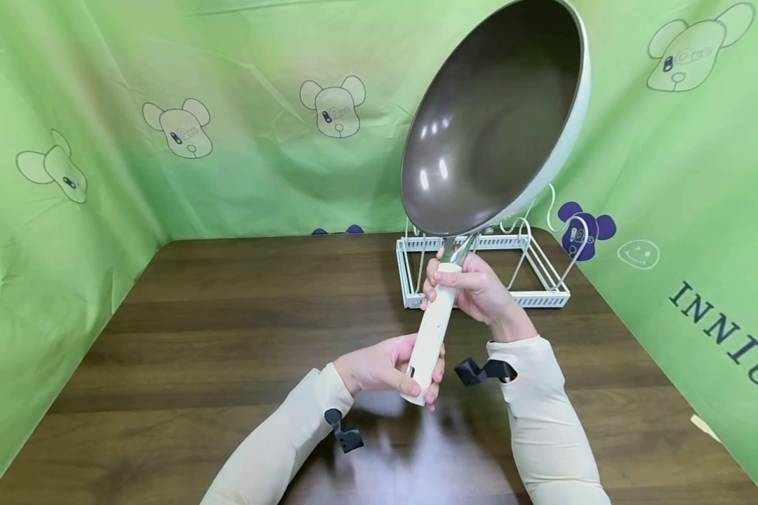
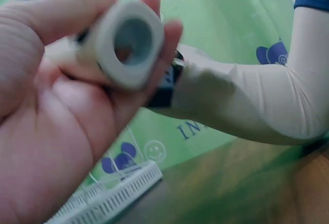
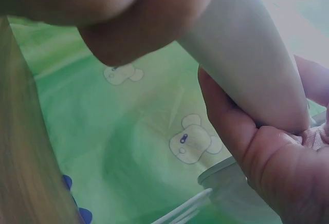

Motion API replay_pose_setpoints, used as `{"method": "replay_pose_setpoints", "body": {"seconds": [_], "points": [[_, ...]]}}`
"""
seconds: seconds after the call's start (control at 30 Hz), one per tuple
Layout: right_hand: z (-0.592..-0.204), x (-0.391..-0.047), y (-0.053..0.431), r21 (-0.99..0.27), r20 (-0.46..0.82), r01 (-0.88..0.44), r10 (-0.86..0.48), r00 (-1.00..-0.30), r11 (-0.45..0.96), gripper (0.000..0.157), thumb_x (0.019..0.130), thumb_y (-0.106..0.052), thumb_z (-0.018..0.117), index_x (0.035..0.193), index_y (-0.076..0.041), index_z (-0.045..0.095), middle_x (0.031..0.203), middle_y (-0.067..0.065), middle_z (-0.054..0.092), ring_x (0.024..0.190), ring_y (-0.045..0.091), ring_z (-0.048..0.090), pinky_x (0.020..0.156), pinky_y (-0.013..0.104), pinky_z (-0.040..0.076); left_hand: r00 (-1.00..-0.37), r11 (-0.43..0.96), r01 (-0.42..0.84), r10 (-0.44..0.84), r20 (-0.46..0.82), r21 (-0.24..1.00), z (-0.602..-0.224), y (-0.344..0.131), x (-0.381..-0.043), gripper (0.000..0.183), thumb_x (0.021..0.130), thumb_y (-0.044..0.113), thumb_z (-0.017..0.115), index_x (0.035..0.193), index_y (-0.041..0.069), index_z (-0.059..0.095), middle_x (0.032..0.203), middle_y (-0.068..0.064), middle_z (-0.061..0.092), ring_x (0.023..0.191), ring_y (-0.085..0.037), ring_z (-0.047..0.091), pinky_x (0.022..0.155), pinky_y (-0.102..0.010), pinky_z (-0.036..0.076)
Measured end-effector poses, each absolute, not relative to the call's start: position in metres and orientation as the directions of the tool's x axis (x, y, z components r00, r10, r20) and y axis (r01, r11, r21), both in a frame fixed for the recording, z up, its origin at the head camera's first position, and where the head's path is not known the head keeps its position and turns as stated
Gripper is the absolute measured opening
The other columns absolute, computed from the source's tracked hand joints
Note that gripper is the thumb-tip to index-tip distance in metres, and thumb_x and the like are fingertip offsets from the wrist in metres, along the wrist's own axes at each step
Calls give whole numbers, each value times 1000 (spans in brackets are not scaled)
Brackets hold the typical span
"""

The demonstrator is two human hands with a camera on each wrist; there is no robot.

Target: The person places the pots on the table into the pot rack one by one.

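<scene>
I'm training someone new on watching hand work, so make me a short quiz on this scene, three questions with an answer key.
1. Short answer: which hand's grip on the handle is nearer the bowl of the pan?
2. Multiple choice: what colour is the wire rack on the table? A red, B black, C white.
3. True or false: the pan lies flat on the table.

Key:
1. The right hand; the left hand holds the handle's other end.
2. C.
3. False: both hands hold the pan up, tilted.
</scene>
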State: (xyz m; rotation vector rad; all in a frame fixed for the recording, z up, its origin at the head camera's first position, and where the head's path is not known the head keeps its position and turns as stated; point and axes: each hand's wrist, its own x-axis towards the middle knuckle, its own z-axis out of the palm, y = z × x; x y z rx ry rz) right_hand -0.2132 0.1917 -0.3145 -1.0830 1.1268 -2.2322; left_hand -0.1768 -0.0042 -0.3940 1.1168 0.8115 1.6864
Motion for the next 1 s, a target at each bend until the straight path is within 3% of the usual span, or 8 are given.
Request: {"method": "replay_pose_setpoints", "body": {"seconds": [0.1,0.2,0.3,0.43,0.63,0.83,1.0], "points": [[-314,-213,193,-824,431,11,-640,-636,-566,20,95,17,36,104,0,41,87,10,60,79,20,63,77,42,58,-193,-309,-367,948,253,877,-385,-8,-175,44,88,5,75,116,6,42,102,-1,61,88,-14,67,85,-37,55],[-313,-211,195,-841,413,-2,-639,-649,-541,22,94,18,33,103,0,40,86,9,60,78,19,63,76,41,58,-211,-262,-376,958,194,889,-379,-9,-174,40,87,-15,61,116,4,41,101,-3,62,90,-13,67,84,-37,56],[-312,-209,195,-858,404,-28,-639,-655,-514,24,93,20,30,103,0,39,85,8,60,77,19,63,75,39,59,-204,-237,-353,964,173,905,-377,-9,-174,43,84,-23,49,116,4,40,100,-4,62,89,-13,68,84,-36,55],[-310,-206,196,-873,401,-74,-625,-670,-481,27,90,21,27,102,0,40,84,7,60,77,18,65,75,39,59,-180,-234,-342,967,181,910,-377,-7,-176,44,82,-25,47,114,5,40,98,-3,61,88,-12,67,82,-35,55],[-307,-203,200,-885,407,-127,-610,-680,-449,22,93,18,34,99,0,45,82,8,62,76,18,65,74,38,59,-148,-240,-361,969,199,901,-378,-2,-179,41,83,-21,54,113,5,42,96,-3,60,85,-15,67,80,-35,56],[-304,-201,204,-891,394,-130,-598,-698,-435,22,93,18,34,99,0,46,81,8,63,76,18,66,74,39,59,-137,-249,-392,968,211,886,-379,3,-181,46,79,-23,46,113,8,42,96,-4,59,86,-13,65,78,-35,56],[-302,-202,205,-904,366,-130,-579,-729,-407,17,96,14,42,95,1,52,78,9,66,73,18,68,72,38,60,-113,-253,-456,967,227,853,-380,8,-183,43,82,-18,53,112,9,41,95,-4,57,88,-13,64,79,-35,55]]}}
